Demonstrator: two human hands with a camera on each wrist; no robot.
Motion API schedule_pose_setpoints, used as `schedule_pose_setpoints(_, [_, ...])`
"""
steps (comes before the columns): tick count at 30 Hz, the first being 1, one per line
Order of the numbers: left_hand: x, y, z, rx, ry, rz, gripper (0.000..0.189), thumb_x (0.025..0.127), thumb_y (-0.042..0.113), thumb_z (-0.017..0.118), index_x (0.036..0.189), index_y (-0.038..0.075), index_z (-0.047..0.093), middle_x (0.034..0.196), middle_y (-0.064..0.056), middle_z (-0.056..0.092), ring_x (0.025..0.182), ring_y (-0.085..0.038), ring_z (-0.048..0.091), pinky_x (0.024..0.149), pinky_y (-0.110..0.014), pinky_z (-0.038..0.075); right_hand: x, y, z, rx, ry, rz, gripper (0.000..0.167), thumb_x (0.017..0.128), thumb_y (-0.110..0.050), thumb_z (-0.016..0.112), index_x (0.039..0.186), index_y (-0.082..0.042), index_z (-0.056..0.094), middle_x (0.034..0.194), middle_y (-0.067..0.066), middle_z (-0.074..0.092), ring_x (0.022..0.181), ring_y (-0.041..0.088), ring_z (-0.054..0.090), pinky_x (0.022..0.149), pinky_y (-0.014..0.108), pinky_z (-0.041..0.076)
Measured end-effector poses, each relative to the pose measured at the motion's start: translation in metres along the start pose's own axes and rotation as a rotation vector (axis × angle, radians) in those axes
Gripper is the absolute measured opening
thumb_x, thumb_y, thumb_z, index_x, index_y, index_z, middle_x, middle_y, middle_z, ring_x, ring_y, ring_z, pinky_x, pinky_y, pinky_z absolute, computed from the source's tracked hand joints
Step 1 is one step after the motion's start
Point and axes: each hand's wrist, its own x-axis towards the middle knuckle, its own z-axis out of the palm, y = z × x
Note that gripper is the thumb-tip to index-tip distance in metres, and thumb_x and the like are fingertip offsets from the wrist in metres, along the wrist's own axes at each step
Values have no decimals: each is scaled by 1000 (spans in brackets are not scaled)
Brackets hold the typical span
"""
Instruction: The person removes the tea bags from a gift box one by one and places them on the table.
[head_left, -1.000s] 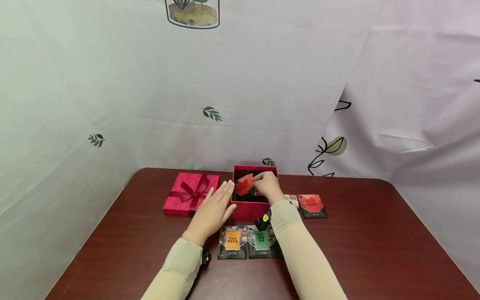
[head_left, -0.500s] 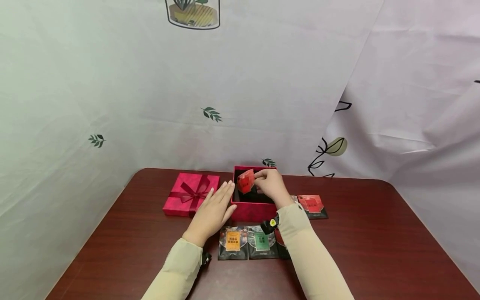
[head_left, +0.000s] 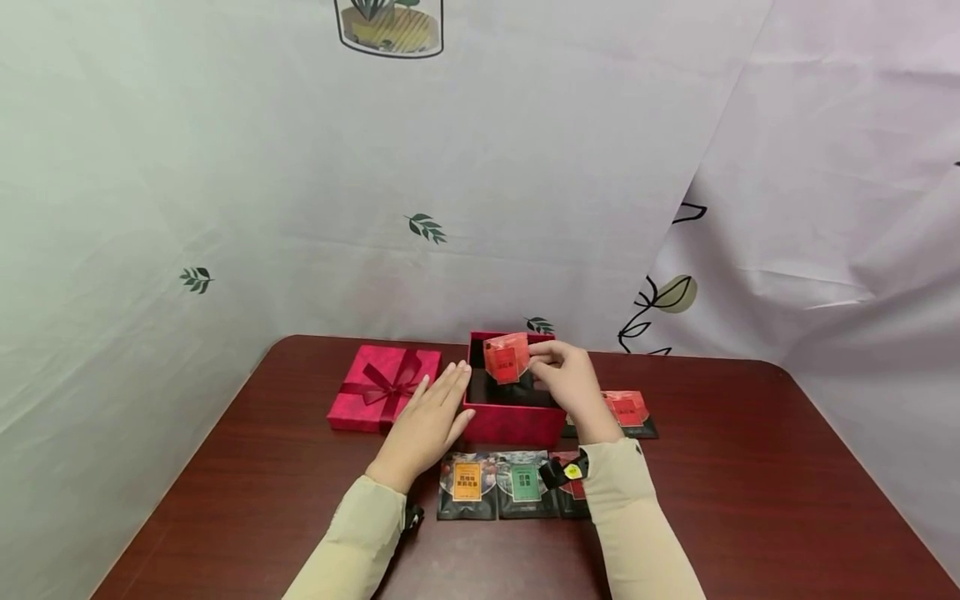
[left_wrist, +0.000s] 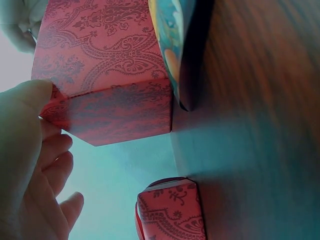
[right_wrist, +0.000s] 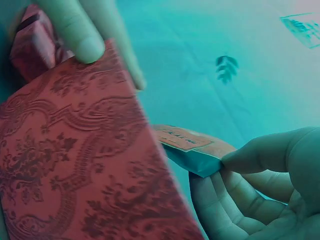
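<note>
A red patterned gift box (head_left: 513, 423) with a dark inside stands uncovered at the table's middle back. Above its opening, my right hand (head_left: 573, 385) pinches the edge of a red-and-black sachet (head_left: 507, 358) between thumb and fingers. The right wrist view shows that sachet (right_wrist: 187, 142) beyond the box wall (right_wrist: 95, 155). Fingers nearly straight, my left hand (head_left: 422, 427) rests against the box's left side. In the left wrist view, its thumb touches the box edge (left_wrist: 107, 55) and the other fingers lie loosely.
The ribboned box lid (head_left: 384, 387) lies left of the box. In front, in a row, are sachets with an orange label (head_left: 467, 483), a green label (head_left: 525, 483) and a red label (head_left: 572, 492), the last partly covered. Another red sachet (head_left: 630, 408) lies to the right.
My right hand has moved right with the sachet, which has risen slightly and turned its front more toward the head camera. The left hand has stayed against the box.
</note>
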Motion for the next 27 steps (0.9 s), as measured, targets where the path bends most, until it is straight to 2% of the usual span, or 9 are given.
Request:
schedule_pose_setpoints(4, [0,0,0,-7,-7,-1,68,104,39,56,159,7,32,164,-9,33,152,-24,26,122,-53,24,-7,-2,-12,56,14,1,27,97,-4,62,123,2,68,103,14,68,95,22,68,82,39,61])
schedule_pose_setpoints(9, [0,-1,0,-3,-10,-7,69,104,40,56,159,7,32,164,-9,32,153,-24,26,122,-53,23,-14,-4,-29,101,35,-1,27,97,-2,61,123,6,67,101,13,70,86,11,67,77,29,61])
schedule_pose_setpoints(15, [-1,0,-2,-14,-20,-12,68,104,40,56,160,8,32,164,-8,31,153,-25,26,123,-52,22,-24,-8,-50,122,35,17,31,99,-4,61,126,9,63,101,11,69,81,9,68,76,25,59])
schedule_pose_setpoints(23, [0,0,-1,-19,-13,5,67,104,38,56,159,7,33,164,-8,32,152,-26,27,122,-53,23,-34,-4,-80,67,43,30,34,100,-7,60,130,9,59,96,2,69,80,9,68,77,25,60])
schedule_pose_setpoints(27, [0,-1,-1,-15,-15,-1,66,104,38,56,159,7,33,164,-8,32,153,-24,25,122,-52,22,-40,0,-90,8,24,45,36,101,-11,61,131,7,59,99,4,69,83,8,67,80,28,60])
